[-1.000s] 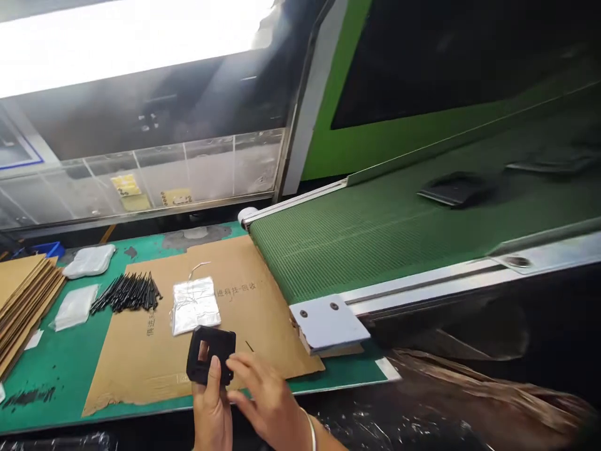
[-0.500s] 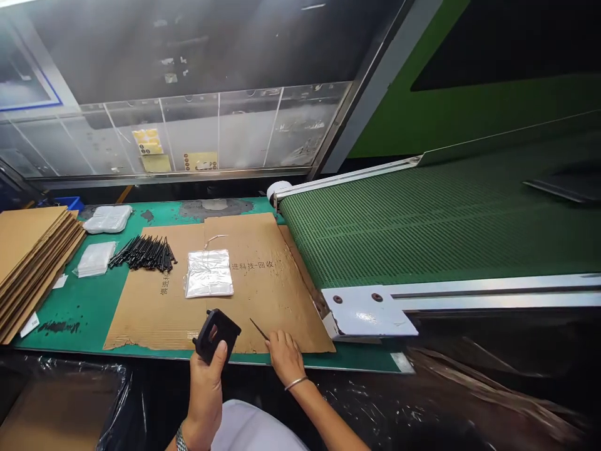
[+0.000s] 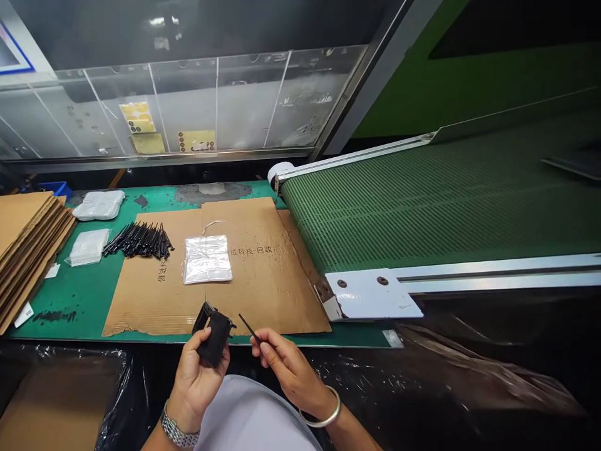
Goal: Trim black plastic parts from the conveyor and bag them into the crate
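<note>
My left hand (image 3: 200, 376) is closed around a black plastic housing (image 3: 215, 337), held above the near edge of the bench. A small peg juts from the housing's right side. Close by on the right, my right hand (image 3: 284, 363) pinches a thin black pin (image 3: 248, 327), its tip pointing up and left toward the housing but apart from it. Beyond my hands, a stack of clear plastic bags (image 3: 207, 259) lies on a flat cardboard sheet (image 3: 267, 294). A pile of similar black pins (image 3: 141, 239) rests at the sheet's left side.
A green conveyor belt (image 3: 399, 207) slopes up at the right, with a white end plate (image 3: 373, 294) near the bench. Stacked cardboard sheets (image 3: 28, 244) stand at the left, beside packs of clear bags (image 3: 89, 246). A plastic-lined box (image 3: 56, 394) is at lower left.
My right hand has lifted off the cardboard with the pin and come beside the housing. My left hand has turned the housing. The view has tilted down slightly.
</note>
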A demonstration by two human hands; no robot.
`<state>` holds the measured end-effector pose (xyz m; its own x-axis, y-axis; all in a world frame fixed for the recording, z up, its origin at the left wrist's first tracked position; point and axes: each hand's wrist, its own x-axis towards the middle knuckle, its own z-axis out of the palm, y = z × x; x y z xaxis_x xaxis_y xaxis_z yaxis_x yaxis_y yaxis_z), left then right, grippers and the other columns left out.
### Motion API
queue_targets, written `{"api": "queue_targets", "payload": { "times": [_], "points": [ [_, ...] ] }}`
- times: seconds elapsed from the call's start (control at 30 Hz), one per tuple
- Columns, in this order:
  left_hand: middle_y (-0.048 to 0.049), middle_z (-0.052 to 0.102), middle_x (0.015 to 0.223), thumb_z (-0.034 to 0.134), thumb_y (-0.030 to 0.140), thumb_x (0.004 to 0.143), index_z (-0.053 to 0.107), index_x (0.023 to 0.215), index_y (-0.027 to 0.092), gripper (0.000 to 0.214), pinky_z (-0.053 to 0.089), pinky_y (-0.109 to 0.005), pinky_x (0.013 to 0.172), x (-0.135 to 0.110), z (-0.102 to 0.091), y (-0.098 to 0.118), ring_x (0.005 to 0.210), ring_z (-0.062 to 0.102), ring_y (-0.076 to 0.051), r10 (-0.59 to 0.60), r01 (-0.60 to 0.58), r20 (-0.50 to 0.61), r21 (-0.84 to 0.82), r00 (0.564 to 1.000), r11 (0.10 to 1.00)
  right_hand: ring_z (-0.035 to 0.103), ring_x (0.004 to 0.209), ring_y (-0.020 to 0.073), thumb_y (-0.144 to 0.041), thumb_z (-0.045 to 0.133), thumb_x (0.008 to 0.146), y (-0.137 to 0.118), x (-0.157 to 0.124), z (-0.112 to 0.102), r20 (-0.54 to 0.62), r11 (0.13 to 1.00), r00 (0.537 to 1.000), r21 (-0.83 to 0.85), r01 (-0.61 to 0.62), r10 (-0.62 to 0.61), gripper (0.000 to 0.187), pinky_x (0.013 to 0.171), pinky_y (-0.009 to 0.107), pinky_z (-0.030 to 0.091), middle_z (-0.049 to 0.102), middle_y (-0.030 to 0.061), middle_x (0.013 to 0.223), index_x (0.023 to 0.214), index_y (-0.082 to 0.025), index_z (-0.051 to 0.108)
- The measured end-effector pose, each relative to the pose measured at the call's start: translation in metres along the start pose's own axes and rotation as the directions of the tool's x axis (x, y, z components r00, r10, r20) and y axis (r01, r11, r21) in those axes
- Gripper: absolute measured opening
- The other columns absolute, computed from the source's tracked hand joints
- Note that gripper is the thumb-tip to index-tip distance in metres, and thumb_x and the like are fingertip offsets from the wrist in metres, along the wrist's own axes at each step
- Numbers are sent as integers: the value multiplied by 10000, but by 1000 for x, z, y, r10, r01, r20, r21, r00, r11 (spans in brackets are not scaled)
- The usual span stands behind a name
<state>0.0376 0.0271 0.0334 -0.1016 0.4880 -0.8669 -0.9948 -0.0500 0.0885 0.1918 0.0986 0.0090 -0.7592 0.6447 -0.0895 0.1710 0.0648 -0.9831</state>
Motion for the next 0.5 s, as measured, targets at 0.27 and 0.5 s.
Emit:
{"api": "queue_targets", "payload": {
  "times": [0.27,0.5],
  "points": [
    [-64,604,656,419,101,804,533,814,82,116,450,-183,451,-3,7,4,552,563,-107,-49,52,61,-48,997,997,432,480,78,-290,297,894,-19,-4,11,11,993,1000,-114,24,-23,222,465,200,375,556,11,678,852,-156,471],
    [-67,593,669,412,79,792,534,824,74,126,437,-185,455,-7,8,9,574,553,-110,-67,73,85,-67,994,995,569,649,144,-165,284,890,-25,-2,26,-134,735,915,-644,211,-380,224,576,238,399,616,57,738,925,-149,505]
  ]
}}
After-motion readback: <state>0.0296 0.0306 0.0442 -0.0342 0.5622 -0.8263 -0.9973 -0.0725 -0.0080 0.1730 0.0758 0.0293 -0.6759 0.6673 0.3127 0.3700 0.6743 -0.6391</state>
